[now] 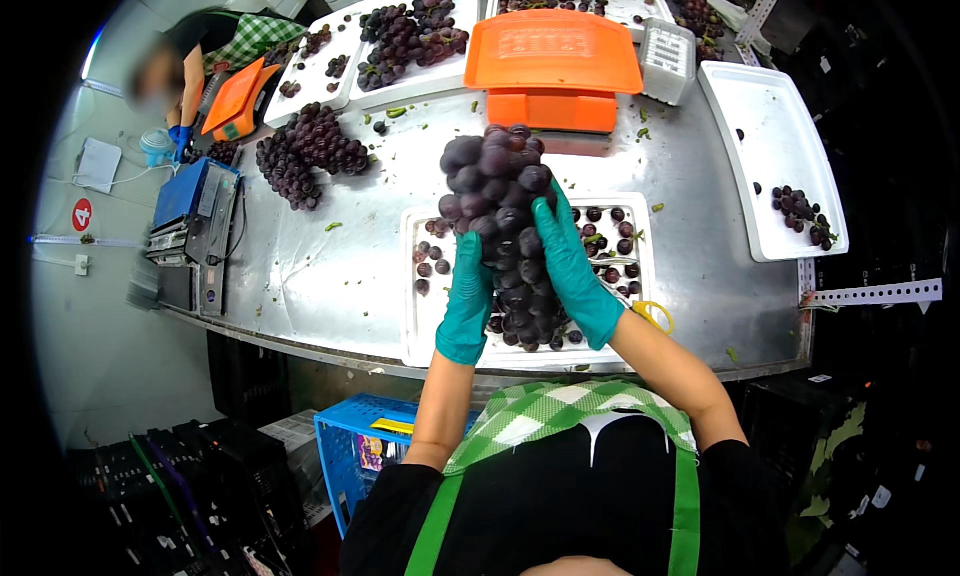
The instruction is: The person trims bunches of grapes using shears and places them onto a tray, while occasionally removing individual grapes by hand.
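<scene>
Between my two gloved hands a large bunch of dark purple grapes (pixel 504 223) is held upright over a white foam tray (pixel 412 317). My left hand (pixel 466 298), in a teal rubber glove, supports its lower left side. On its right side, my right hand (pixel 574 264) grips it in a matching glove. Loose grapes (pixel 426 268) lie in the tray, with more on its right side. Scissors with a yellow handle (pixel 654 315) show beside my right wrist; the wrist hides part of them. The lower end of the bunch covers the tray's middle.
An orange weighing scale (pixel 551 110) stands behind the bunch, with clear plastic boxes (pixel 667 59) beside it. Another bunch (pixel 311 152) lies on the metal table (pixel 322 276). A white tray (pixel 772 140) sits at right. A co-worker's blue-gloved hand (pixel 181 140) is far left.
</scene>
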{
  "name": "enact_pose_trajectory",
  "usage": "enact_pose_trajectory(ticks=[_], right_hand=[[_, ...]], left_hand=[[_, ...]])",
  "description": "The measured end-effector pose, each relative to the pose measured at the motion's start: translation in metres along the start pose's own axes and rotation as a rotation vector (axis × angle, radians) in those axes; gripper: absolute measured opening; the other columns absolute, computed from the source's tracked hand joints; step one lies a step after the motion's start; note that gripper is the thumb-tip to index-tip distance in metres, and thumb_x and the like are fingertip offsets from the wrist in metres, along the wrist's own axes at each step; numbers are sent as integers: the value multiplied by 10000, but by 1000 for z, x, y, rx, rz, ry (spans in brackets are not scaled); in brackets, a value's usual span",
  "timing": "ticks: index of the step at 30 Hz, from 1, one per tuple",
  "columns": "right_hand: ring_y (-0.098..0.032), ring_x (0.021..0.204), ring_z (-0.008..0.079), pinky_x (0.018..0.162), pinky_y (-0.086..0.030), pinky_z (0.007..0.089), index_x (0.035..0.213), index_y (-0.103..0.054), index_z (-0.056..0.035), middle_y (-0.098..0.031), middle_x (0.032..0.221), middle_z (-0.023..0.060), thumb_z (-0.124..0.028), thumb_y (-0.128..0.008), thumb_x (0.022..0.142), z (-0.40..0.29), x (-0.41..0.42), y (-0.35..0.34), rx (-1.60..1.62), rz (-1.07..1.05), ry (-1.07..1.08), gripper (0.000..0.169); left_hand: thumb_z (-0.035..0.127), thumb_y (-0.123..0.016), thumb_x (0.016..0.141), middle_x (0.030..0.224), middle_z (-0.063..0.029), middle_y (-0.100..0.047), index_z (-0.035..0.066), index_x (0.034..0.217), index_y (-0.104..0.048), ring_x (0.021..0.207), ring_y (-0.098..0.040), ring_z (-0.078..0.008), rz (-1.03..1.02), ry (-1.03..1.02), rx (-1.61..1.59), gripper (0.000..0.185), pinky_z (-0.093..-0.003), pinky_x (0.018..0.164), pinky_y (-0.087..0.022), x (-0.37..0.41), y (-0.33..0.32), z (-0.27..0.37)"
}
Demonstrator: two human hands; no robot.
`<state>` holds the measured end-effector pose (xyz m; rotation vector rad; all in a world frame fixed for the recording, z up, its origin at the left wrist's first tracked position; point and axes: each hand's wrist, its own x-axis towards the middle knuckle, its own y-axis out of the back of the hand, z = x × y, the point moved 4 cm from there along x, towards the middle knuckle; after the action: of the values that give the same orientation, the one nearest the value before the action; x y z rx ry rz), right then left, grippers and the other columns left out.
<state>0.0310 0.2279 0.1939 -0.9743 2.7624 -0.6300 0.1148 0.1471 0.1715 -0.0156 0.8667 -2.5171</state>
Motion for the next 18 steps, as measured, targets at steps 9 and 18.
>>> enact_pose_trajectory(ticks=[9,18], right_hand=[[-563,998,196,876,-477,337,1227,-448,-89,-542,1142,87,-431,-408,893,8,-6,40,691,-41,-442,480],[-531,1042,169,907,-439,310,1253,-423,-101,-519,1178,64,-425,-392,910,-6,-4,43,570,-33,-300,472]], left_hand=[[375,-485,884,1087,-69,-541,76,1299,-378,903,-578,-157,-42,53,417,522,-275,770,-465,0,-25,33],[243,-579,847,1355,-100,-311,145,1403,-126,1182,-402,-209,-135,-59,126,724,-337,951,-379,22,-30,5]])
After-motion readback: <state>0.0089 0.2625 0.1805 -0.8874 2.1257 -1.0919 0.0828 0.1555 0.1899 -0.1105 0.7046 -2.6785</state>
